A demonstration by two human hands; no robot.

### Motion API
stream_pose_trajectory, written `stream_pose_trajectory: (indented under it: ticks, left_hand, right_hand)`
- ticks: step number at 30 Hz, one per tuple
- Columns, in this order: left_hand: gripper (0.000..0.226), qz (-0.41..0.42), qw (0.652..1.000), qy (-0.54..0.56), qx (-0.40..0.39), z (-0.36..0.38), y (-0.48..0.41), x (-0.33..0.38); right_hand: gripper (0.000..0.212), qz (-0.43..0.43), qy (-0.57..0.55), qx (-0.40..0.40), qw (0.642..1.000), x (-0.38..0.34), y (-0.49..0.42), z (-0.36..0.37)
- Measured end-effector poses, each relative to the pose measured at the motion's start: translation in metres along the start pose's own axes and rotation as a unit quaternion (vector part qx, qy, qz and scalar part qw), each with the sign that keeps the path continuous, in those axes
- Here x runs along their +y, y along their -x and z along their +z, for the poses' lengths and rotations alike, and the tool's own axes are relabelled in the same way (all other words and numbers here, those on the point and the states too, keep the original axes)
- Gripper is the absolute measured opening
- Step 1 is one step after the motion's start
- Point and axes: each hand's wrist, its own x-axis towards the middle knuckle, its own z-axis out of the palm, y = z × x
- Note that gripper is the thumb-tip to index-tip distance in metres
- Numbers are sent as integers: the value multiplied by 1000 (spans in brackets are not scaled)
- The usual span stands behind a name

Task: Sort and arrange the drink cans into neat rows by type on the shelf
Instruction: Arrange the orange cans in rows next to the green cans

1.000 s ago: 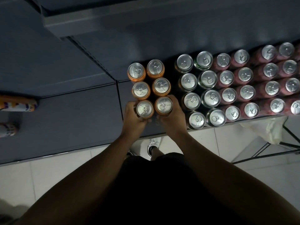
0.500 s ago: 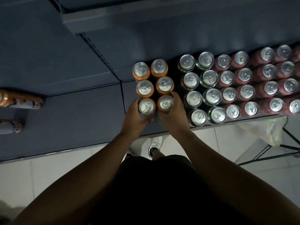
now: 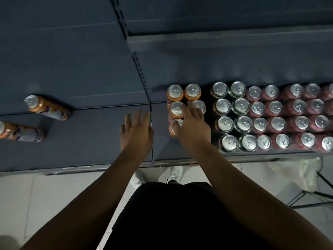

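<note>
Several orange cans stand in two short rows on the grey shelf. My right hand hovers over the front of this group with fingers spread, hiding the front right can, and grips nothing. My left hand is off the cans, spread open above bare shelf to their left. Right of the orange group stand two rows of green cans, then several rows of pink cans. Two loose orange-and-white cans stand far left on the shelf.
An upper shelf edge overhangs the back. A perforated upright divides the two shelf bays. Beyond the shelf's front edge are pale floor tiles, my white shoes, and a plastic bag on a black wire stand at right.
Both hands have let go of the two front orange cans. My left hand moved left and opened over bare shelf; my right hand lifted and spread above the group. The camera view shifted left.
</note>
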Motion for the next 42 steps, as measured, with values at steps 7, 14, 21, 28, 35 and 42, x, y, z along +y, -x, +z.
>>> stream_pose_trajectory:
  ticks: [7, 14, 21, 28, 35, 42]
  left_hand:
    - [51, -89, 995, -44, 17, -31, 20, -32]
    - [54, -187, 981, -40, 30, -58, 43, -76]
    - [54, -231, 971, -34, 44, -74, 54, -137]
    - [58, -230, 972, -33, 39, -82, 57, -243]
    - [61, -197, 980, -34, 22, -101, 48, -371]
    - [94, -203, 977, 52, 48, -98, 46, -457]
  right_hand:
    - [65, -73, 71, -47, 994, -52, -1, 9]
    - [62, -142, 101, -81, 981, -111, -2, 21]
    - [58, -178, 126, -92, 972, -182, -4, 41]
    - [57, -179, 130, -98, 970, -277, -13, 93]
    - [64, -115, 96, -116, 982, -380, -19, 155]
    - [67, -39, 13, -118, 992, -444, -25, 198]
